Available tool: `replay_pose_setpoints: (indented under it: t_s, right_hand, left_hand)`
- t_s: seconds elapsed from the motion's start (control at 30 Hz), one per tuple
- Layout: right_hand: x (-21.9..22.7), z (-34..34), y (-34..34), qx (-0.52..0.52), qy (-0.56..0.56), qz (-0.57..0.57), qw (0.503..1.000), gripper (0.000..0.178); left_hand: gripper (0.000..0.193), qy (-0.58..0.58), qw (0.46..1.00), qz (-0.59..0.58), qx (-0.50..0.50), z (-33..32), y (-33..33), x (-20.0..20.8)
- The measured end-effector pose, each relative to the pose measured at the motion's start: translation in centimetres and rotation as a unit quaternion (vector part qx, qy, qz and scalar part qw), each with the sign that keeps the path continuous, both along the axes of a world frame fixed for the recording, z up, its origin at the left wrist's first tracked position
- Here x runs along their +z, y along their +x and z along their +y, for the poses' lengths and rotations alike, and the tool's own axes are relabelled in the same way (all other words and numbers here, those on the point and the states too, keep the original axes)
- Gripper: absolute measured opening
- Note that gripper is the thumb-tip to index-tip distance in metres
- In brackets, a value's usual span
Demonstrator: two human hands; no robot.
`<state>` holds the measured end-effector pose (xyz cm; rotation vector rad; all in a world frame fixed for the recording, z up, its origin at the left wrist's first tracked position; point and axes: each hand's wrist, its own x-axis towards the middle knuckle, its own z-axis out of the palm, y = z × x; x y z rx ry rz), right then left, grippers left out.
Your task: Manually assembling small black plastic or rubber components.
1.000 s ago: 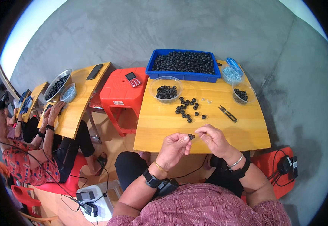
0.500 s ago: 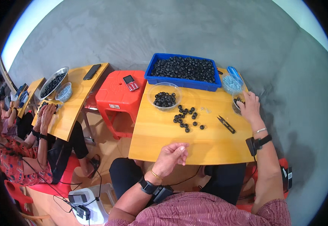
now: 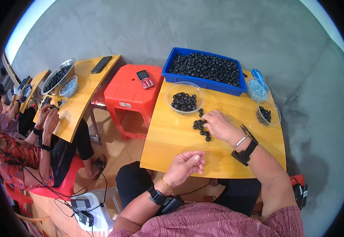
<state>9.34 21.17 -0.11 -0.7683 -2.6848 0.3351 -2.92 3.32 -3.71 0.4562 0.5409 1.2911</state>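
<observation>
My right hand [image 3: 221, 127] reaches over the loose black beads [image 3: 198, 127] on the yellow table, fingers pinched down at a bead on the pile's right edge. The hand hides some of the beads. Above the table's front edge, my left hand [image 3: 187, 166] is closed, thumb against the curled fingers; whatever it holds is too small to make out. Beyond the loose beads stands a clear round bowl [image 3: 184, 110] part filled with black beads. A smaller clear tub [image 3: 273, 121] with black beads sits at the right edge. Black thread snips [image 3: 246, 130] show partly behind my right wrist.
A blue tray [image 3: 207, 83] heaped with black beads stands at the back. Beside it is a clear tub of pale blue pieces [image 3: 258, 90]. A red stool [image 3: 128, 94] on the left bears a phone [image 3: 144, 79]. Farther left, a person's hands [image 3: 47, 120] work at another table.
My right hand has left the small tub at the right and moved left to the loose beads. My left hand keeps its closed pose. The whole view has shifted slightly.
</observation>
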Motion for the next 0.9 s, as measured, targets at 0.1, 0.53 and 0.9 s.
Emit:
replay_pose_setpoints:
  t_s: [0.1,0.53,0.9]
  right_hand:
    - [0.1,-0.3,-0.3,-0.001,0.007,-0.035,0.999,0.009]
    - [2.2,2.1,8.5,-0.201,-0.150,0.144,0.957,0.008]
    - [-0.2,1.5,9.8,-0.131,-0.182,0.097,0.970,0.010]
  left_hand:
    - [0.022,0.010,1.000,-0.014,-0.013,0.2,-0.1,0.0]
    - [0.021,0.098,0.858,0.479,0.156,2.2,1.1,-0.1]
    - [0.031,0.204,0.605,0.753,0.158,5.5,2.4,2.1]
